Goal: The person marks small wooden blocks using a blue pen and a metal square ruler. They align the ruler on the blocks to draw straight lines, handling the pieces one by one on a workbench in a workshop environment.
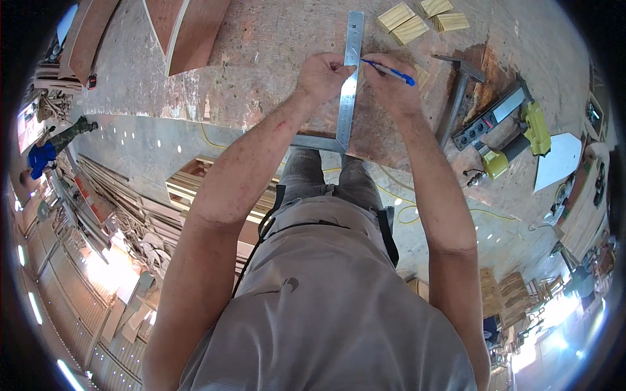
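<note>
A metal try square (350, 98) lies on the worn wooden tabletop, its blade pointing away from me and its stock (316, 142) along the near table edge. My left hand (323, 77) is closed at the left side of the blade, with the thumb on the metal. In my right hand (396, 88), closed just right of the blade, is a blue pen (393, 72), its tip by the blade's right edge. Part of a small pale wood block (422, 78) shows beside the right hand; the rest of it is hidden.
Several small wood blocks (404, 25) lie at the far right. A hammer (454, 98), a power strip (482, 128), a yellow nail gun (515, 146) and a white sheet (559, 159) lie right of my arm. Curved wood panels (195, 32) are far left. Another person (44, 156) is at the left.
</note>
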`<move>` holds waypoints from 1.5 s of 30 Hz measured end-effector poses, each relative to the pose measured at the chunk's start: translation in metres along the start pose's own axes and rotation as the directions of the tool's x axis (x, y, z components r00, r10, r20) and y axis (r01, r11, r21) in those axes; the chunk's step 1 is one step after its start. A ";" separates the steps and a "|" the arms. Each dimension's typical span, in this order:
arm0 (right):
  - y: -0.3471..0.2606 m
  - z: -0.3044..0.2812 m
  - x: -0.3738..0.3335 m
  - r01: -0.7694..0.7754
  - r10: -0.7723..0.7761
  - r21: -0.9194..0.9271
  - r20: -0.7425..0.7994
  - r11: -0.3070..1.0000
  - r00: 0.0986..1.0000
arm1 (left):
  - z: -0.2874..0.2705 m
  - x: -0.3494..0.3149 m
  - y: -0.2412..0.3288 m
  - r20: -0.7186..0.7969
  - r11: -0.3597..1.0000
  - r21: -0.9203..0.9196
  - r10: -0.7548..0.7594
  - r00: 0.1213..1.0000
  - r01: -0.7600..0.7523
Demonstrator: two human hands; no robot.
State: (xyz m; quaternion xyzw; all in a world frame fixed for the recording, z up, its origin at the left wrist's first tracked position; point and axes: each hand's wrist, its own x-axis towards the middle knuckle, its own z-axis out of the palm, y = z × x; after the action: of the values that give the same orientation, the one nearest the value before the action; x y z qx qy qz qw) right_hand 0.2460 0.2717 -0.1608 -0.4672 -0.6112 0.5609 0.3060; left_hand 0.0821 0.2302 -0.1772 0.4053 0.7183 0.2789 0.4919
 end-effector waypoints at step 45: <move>0.016 0.056 -0.018 0.096 -0.131 -0.342 -0.081 0.935 0.988 | -0.120 -0.141 -0.086 -0.128 0.876 -0.445 -0.266 0.955 0.185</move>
State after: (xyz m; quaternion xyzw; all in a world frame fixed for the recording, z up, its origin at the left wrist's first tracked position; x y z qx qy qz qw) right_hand 0.2065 0.2317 -0.1834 -0.5047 -0.7077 0.4045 0.2843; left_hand -0.0300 0.0644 -0.1349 0.1729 0.7245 0.4066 0.5291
